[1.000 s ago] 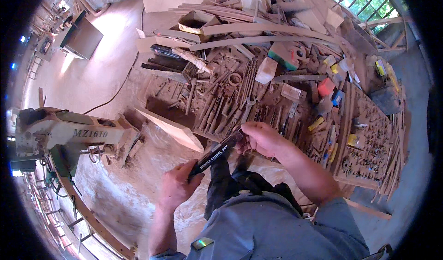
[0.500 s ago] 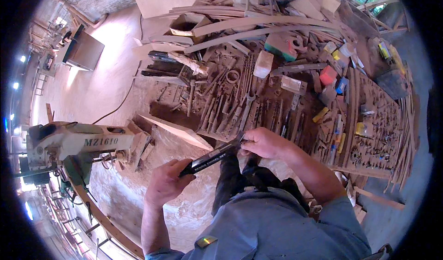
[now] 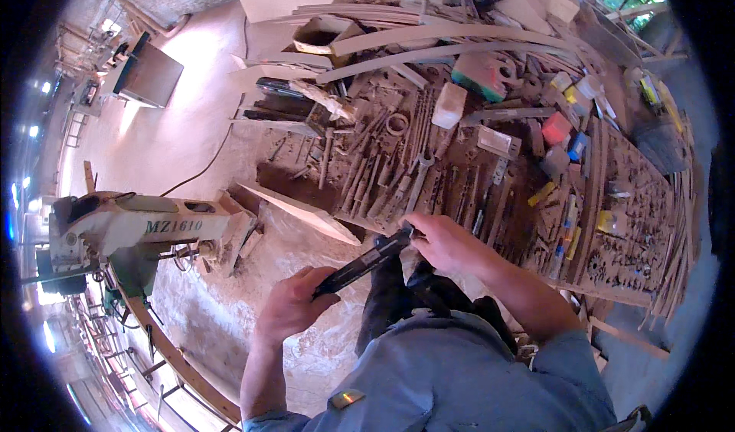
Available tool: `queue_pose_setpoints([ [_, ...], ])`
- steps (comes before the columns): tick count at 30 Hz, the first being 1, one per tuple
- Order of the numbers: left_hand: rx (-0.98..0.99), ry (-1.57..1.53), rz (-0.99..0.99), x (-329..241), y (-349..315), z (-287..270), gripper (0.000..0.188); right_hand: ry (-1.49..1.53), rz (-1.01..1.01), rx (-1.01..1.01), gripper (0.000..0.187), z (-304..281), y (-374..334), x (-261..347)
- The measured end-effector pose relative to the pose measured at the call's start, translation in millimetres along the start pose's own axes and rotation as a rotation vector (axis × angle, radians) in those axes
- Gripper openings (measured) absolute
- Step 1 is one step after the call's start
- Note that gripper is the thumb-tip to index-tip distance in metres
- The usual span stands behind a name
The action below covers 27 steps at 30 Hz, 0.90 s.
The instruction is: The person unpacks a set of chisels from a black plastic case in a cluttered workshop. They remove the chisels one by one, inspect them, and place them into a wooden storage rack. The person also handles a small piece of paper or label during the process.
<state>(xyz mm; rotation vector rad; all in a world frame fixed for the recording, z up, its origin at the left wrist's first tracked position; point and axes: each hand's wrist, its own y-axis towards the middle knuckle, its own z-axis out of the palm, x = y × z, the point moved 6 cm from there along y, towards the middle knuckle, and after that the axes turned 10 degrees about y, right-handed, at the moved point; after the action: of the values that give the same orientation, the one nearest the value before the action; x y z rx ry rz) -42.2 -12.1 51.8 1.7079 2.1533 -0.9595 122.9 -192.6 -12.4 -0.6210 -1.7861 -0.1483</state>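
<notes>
A long, narrow black chisel box is held in front of my body, slanting up from left to right. My left hand wraps its fingers and thumb round the lower left end. At the upper right end, the fingers of my right hand pinch the box near its tip. Whether the box's end is open cannot be made out. Just beyond lies a workbench heaped with dusty hand tools, among them a spanner close to my right hand.
A pale board juts from the bench's near left edge. To the left stands a cream and green woodworking machine. Drill bits and cutters fill the bench's right side, and curved wood strips lie across its back.
The chisel box has been turned about its length, so its lettered side no longer faces up as plainly. Both hands keep hold of its ends. The whole view has shifted slightly.
</notes>
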Motion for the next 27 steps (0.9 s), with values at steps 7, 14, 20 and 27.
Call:
queue_pose_setpoints([
  [7,0.234,0.037,-0.105,4,12,47,0.035,-0.155,-0.125,0.005,0.031,22,-8,18],
  [14,-0.046,-0.107,0.003,-20,39,89,0.034,-0.134,0.035,0.062,0.033,36,-9,3],
  [20,-0.039,-0.098,0.017,-19,47,86,0.038,-0.033,0.23,0.033,0.031,35,-4,-24],
  [27,-0.041,-0.123,0.014,-11,54,90,0.044,0.093,0.181,-0.004,0.023,27,14,-28],
])
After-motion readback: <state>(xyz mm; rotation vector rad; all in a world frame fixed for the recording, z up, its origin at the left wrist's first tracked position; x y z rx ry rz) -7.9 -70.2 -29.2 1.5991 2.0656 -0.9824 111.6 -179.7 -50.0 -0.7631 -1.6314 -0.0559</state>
